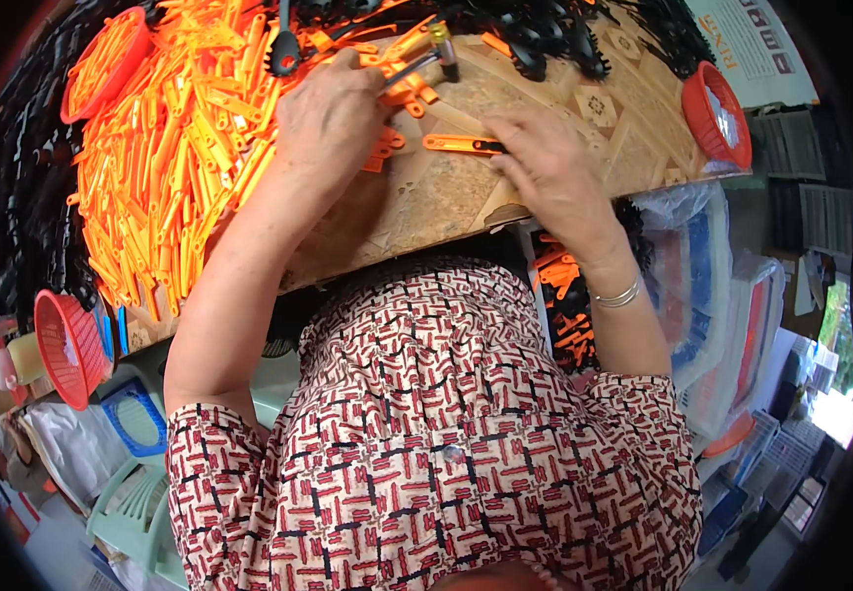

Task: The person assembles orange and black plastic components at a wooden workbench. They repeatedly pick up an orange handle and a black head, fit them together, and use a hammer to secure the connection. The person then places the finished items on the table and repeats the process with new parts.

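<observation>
My left hand [333, 113] is closed round a slim tool [412, 71] with a metal-looking shaft. At the tool's far end is a short yellowish and dark crosspiece; its grip is hidden in my palm. Orange plastic handles [416, 94] lie beside and under this hand. To the right, my right hand [549, 167] has thumb and fingers closed about the black end of another orange handle [458, 144], low over the tabletop. A large heap of loose orange handles [175, 167] covers the table's left side.
Black utensil heads, among them a spaghetti server [589, 54], lie along the far side of the wooden-patterned table [446, 192]. Red baskets stand at the right edge [717, 118], far left [106, 64] and near left [69, 350]. Below the table's right side is a container of orange and black parts [569, 305].
</observation>
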The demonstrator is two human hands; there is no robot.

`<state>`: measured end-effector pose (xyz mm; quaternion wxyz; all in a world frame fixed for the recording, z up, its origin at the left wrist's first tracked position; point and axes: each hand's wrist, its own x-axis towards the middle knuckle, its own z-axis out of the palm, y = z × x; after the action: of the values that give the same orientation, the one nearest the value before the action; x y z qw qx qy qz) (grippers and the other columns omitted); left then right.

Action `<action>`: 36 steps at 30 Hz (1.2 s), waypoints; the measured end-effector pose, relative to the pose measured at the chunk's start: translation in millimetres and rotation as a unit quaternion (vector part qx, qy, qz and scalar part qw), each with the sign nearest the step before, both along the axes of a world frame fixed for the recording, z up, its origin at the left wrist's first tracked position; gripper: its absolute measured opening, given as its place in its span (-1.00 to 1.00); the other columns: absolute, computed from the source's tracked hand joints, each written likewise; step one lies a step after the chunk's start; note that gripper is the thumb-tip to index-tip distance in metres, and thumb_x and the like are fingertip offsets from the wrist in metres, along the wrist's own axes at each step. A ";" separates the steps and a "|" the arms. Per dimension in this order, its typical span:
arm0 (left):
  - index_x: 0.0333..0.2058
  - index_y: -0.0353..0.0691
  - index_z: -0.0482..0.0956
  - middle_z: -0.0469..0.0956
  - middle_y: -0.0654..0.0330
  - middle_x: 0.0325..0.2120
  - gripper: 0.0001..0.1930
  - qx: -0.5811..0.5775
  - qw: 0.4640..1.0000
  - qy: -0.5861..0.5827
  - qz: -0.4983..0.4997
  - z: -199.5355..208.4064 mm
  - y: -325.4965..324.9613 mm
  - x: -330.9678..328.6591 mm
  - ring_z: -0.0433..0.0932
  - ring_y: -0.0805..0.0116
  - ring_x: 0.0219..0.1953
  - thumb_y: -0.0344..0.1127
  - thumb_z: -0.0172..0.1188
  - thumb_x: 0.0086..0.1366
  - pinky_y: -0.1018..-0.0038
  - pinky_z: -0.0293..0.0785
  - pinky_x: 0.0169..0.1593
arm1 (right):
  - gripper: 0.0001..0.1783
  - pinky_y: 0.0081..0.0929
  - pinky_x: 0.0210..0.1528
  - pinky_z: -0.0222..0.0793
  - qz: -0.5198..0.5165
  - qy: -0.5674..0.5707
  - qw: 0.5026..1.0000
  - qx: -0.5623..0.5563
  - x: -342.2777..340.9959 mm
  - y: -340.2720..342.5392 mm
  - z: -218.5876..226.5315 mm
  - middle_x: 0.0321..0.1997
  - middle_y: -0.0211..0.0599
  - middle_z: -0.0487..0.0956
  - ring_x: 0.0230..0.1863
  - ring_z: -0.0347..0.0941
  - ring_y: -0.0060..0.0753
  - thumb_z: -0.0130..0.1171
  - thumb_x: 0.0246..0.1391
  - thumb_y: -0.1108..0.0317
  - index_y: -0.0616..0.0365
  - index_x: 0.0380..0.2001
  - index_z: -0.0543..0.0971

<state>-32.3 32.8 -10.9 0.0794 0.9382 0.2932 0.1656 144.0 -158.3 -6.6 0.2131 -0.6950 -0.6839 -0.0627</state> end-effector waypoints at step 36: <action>-0.14 -0.30 0.62 0.60 0.32 -0.39 -0.76 -0.501 0.850 -0.093 -0.134 0.7 -49.3 20.4 0.55 0.60 -0.36 -0.34 0.40 0.29 0.63 0.46 -0.27 | -0.70 -0.48 -0.48 0.28 -0.156 0.452 0.874 -0.089 -33.5 -62.1 -24.1 -0.63 -0.33 0.46 -0.59 0.37 -0.56 0.35 0.05 0.39 0.15 -0.11 0.63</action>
<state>-11.9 -16.5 -10.2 0.5870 0.7815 0.1992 0.0708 110.5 -220.4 -30.7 0.4236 -0.7612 -0.3981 0.2873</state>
